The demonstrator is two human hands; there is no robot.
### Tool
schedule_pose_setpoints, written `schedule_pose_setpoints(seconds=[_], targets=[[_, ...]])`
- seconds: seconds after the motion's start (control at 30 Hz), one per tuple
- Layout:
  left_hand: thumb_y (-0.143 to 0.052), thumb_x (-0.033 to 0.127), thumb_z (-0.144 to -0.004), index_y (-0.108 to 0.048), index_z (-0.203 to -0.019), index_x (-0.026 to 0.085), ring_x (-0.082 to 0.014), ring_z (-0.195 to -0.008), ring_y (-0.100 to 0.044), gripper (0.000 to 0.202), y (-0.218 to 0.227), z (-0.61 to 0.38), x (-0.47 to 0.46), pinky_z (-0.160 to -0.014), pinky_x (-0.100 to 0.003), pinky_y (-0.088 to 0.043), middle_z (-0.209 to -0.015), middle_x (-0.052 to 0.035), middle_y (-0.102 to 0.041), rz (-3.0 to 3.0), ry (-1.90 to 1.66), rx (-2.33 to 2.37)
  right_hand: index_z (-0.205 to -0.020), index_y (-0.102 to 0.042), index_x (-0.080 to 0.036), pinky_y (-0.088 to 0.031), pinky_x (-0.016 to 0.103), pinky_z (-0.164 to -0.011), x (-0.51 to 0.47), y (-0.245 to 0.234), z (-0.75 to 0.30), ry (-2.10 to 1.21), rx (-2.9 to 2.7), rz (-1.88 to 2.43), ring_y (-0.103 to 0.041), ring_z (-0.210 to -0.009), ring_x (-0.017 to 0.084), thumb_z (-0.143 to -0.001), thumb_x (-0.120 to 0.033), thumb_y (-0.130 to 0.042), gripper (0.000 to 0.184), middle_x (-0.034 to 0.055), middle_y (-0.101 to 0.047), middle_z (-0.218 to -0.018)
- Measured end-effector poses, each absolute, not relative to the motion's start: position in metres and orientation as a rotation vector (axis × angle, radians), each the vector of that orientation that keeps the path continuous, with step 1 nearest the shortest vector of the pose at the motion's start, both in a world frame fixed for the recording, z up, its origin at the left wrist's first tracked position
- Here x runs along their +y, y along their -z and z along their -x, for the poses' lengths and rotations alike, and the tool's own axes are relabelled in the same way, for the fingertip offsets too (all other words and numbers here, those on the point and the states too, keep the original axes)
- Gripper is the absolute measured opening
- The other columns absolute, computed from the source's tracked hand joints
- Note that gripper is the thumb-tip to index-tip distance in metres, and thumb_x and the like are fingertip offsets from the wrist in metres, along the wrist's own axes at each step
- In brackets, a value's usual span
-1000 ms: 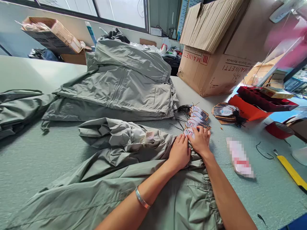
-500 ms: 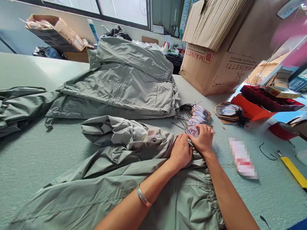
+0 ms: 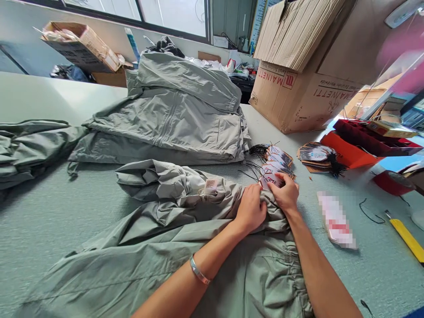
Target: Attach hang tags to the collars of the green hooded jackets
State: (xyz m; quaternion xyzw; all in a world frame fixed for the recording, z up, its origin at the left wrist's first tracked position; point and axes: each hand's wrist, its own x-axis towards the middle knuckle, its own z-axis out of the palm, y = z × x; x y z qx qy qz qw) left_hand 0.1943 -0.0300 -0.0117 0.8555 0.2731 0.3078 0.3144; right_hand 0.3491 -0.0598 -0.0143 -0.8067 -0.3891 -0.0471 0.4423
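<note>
A grey-green jacket (image 3: 212,256) lies spread and bunched on the table in front of me, a small white label (image 3: 211,186) showing on its gathered part. My left hand (image 3: 251,210) is closed on the bunched fabric near the elastic edge, fingers bent into the folds. Close beside it, my right hand (image 3: 285,194) has its thumb and fingers closed at the near end of a fanned row of hang tags (image 3: 276,163) with black strings. It pinches the edge of the nearest tag. Its fingertips partly cover that tag.
Behind lies a stack of folded grey jackets (image 3: 172,115), with another garment (image 3: 33,145) at left. A large cardboard box (image 3: 288,97) stands back right. On the right are a second tag bundle (image 3: 319,154), a red tape roll (image 3: 392,181) and a yellow cutter (image 3: 406,236).
My right hand's fingers have shifted slightly and drawn together at the nearest tag. The left hand stays on the jacket. The whole view has moved slightly.
</note>
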Motion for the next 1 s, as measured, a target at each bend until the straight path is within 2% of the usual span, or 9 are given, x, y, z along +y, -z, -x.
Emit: schedule_pose_setpoints(seconds=[0.2, 0.37, 0.47, 0.6, 0.7, 0.8, 1.0], targets=[[-0.048, 0.005, -0.074, -0.05, -0.109, 0.017, -0.0241, -0.112, -0.05, 0.037, 0.01, -0.194, -0.029, -0.101, -0.041, -0.045, -0.113, -0.011, -0.058, -2.175, -0.89, 0.742, -0.098, -0.067, -0.014, -0.048, 0.035, -0.077, -0.065, 0.008, -0.359, -0.212, -0.76, 1.599, -0.062, -0.082, 0.021, -0.057, -0.04, -0.079, 0.05, 0.0082, -0.07, -0.093], [-0.048, 0.006, -0.074, -0.051, -0.107, 0.018, -0.0248, -0.11, -0.051, 0.035, 0.008, -0.194, -0.029, -0.1, -0.042, -0.045, -0.11, -0.0104, -0.059, -2.166, -0.911, 0.739, -0.098, -0.065, -0.017, -0.05, 0.03, -0.066, -0.072, 0.001, -0.361, -0.457, -0.656, 1.389, -0.062, -0.074, 0.017, -0.053, -0.037, -0.085, 0.053, 0.0034, -0.07, -0.086], [-0.048, 0.005, -0.073, -0.052, -0.106, 0.018, -0.0248, -0.11, -0.051, 0.036, 0.008, -0.194, -0.029, -0.099, -0.041, -0.045, -0.109, -0.0101, -0.059, -2.152, -0.923, 0.729, -0.098, -0.066, -0.017, -0.05, 0.029, -0.066, -0.072, 0.0, -0.362, -0.457, -0.663, 1.354, -0.063, -0.073, 0.016, -0.054, -0.036, -0.085, 0.052, 0.0023, -0.07, -0.085], [-0.049, 0.004, -0.074, -0.053, -0.106, 0.018, -0.0246, -0.111, -0.052, 0.035, 0.007, -0.194, -0.029, -0.1, -0.042, -0.045, -0.11, -0.0096, -0.06, -2.122, -0.959, 0.692, -0.103, -0.068, -0.016, -0.052, 0.034, -0.075, -0.068, -0.001, -0.356, -0.328, -0.638, 1.353, -0.065, -0.079, 0.019, -0.055, -0.036, -0.085, 0.055, 0.0054, -0.072, -0.093], [-0.049, 0.004, -0.075, -0.054, -0.106, 0.018, -0.0233, -0.111, -0.054, 0.035, 0.003, -0.193, -0.031, -0.101, -0.041, -0.045, -0.112, -0.0089, -0.061, -2.056, -1.008, 0.638, -0.097, -0.072, -0.015, -0.052, 0.036, -0.079, -0.065, -0.009, -0.346, -0.211, -0.624, 1.383, -0.064, -0.079, 0.019, -0.057, -0.039, -0.084, 0.049, 0.0053, -0.073, -0.091], [-0.05, 0.006, -0.079, -0.056, -0.109, 0.017, -0.022, -0.111, -0.056, 0.032, -0.009, -0.189, -0.032, -0.102, -0.04, -0.044, -0.113, -0.009, -0.063, -1.908, -1.082, 0.664, -0.086, -0.075, -0.015, -0.052, 0.034, -0.073, -0.065, -0.024, -0.331, -0.206, -0.61, 1.364, -0.062, -0.071, 0.018, -0.058, -0.04, -0.084, 0.039, 0.0027, -0.073, -0.081], [-0.054, 0.012, -0.081, -0.065, -0.102, 0.014, -0.0206, -0.101, -0.063, 0.024, -0.036, -0.168, -0.021, -0.095, -0.036, -0.047, -0.104, -0.0087, -0.07, -1.57, -1.062, 0.808, -0.074, -0.075, -0.019, -0.05, 0.031, -0.057, -0.065, -0.05, -0.293, -0.641, -0.538, 1.243, -0.06, -0.059, 0.017, -0.048, -0.039, -0.088, 0.036, 0.0014, -0.073, -0.071]])
